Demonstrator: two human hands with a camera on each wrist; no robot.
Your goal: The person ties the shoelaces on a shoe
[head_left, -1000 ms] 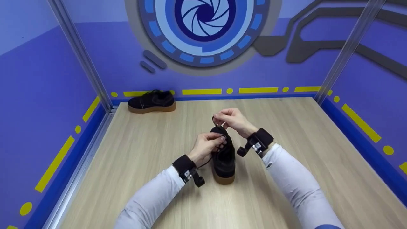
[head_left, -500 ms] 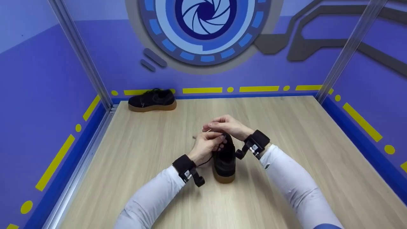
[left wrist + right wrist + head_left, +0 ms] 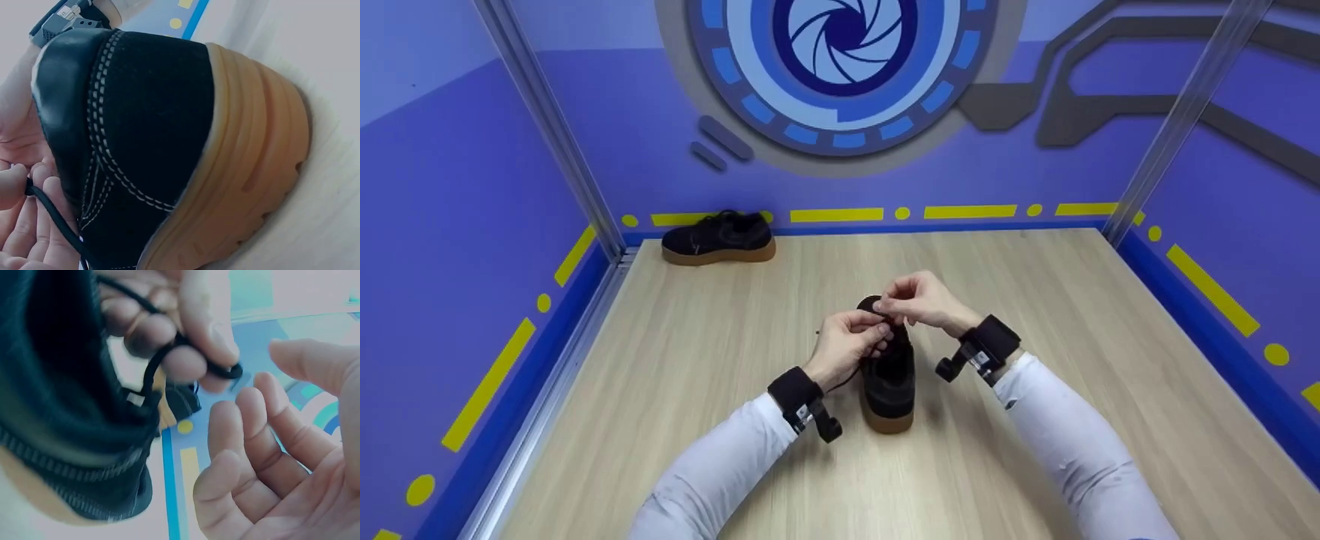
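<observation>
A black low shoe (image 3: 889, 390) with a gum-brown sole stands upright mid-table, heel towards me. At its lacing, my left hand (image 3: 845, 346) pinches a black shoelace (image 3: 53, 211) between thumb and fingers. The lace bends into a small loop over the left fingertips in the right wrist view. Just to the right and beyond, my right hand (image 3: 924, 301) hovers by the toe. Its thumb and fingers (image 3: 267, 396) stand apart in the right wrist view with nothing between them. Hands cover much of the lacing in the head view.
A matching black shoe (image 3: 718, 241) lies sideways-on at the back left of the wooden table (image 3: 720, 450), near the wall. Blue-purple panels enclose the table at the back and both sides. Each wrist carries a black strapped camera (image 3: 988, 343).
My right hand swept left over the left hand, then came back to the right, off the strand of lace it had by the toe. The left hand stayed in place, still pinching.
</observation>
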